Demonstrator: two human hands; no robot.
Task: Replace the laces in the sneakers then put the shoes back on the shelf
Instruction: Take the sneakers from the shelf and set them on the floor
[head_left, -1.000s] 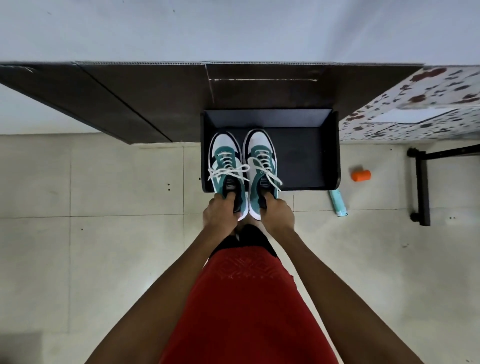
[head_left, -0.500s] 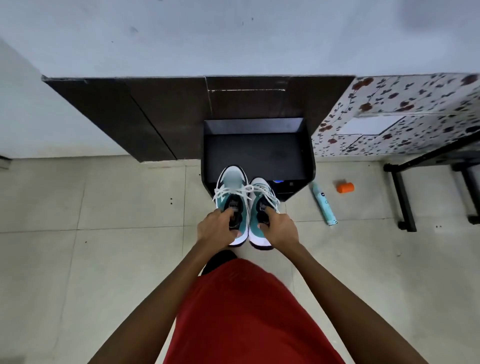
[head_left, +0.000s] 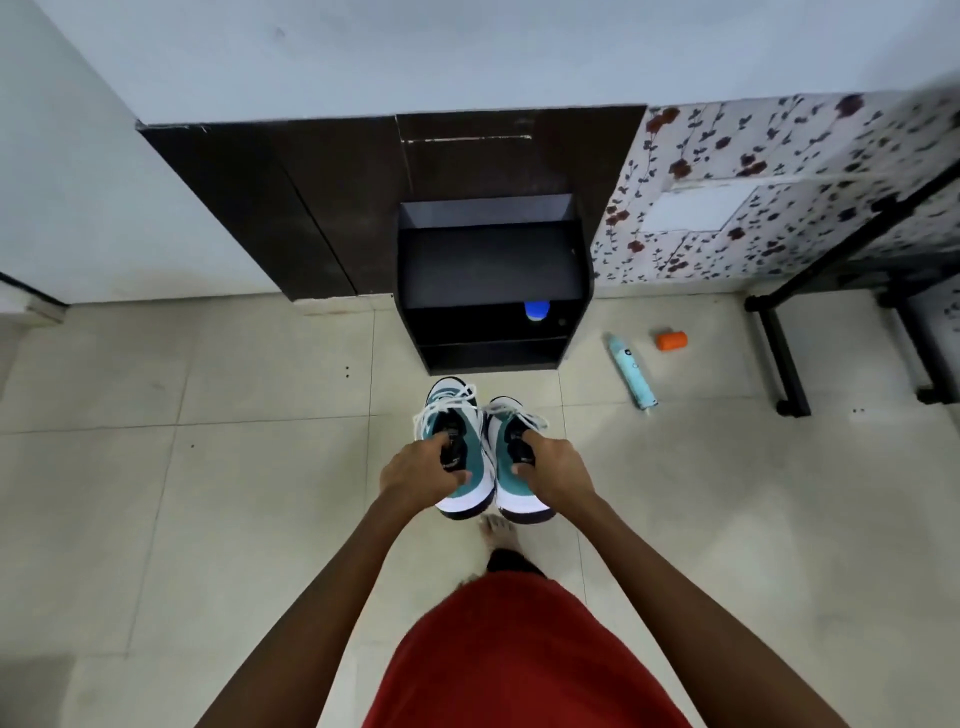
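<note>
Right now each hand carries one shoe: the left hand (head_left: 415, 475) pinches the collar of the left sneaker (head_left: 470, 447), fingers curled into the opening and thumb outside, and the right hand (head_left: 553, 470) grips the right sneaker (head_left: 506, 460) the same way. Both shoes hang close side by side in the air over the tiled floor, just in front of the black shelf (head_left: 493, 356) and clear of it, toes pointing toward it. White laces (head_left: 426, 410) are threaded and lie loose over the tongues, one loop drooping off the left shoe's side. Whichever way the pair travels, I judge the carry goes best with both soles kept level and the loose ends held up, so nothing snags the shelf's front edge or drags; the bare foot (head_left: 496, 530) below needs room too
</note>
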